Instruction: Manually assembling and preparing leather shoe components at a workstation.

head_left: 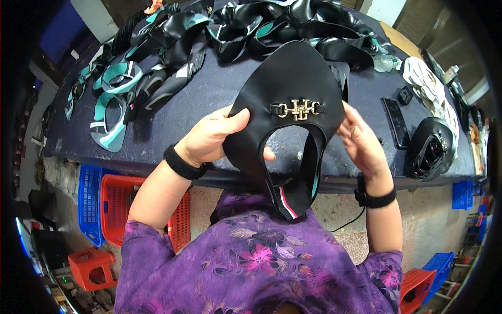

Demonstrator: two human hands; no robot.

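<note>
A black leather shoe upper (285, 73) with a gold metal buckle (299, 109) is held up above the table's near edge. Around its oval opening the inner side shows, and a white-and-red stripe marks the lower tip. My left hand (214, 133) grips the left edge, thumb on the front face and a fingertip showing through the opening. At the right edge, my right hand (363, 138) holds the upper with its fingers partly behind it; the thumb lies beside the leather. Both wrists wear black bands.
Piles of black shoe uppers (235, 34) and teal-lined ones (112, 112) cover the dark table's (204, 99) far and left sides. On the right lie a phone (396, 123), a plastic bottle (386, 63), white cloth (426, 83) and stacked uppers (433, 149). Red (117, 204) and blue crates (90, 204) stand below left.
</note>
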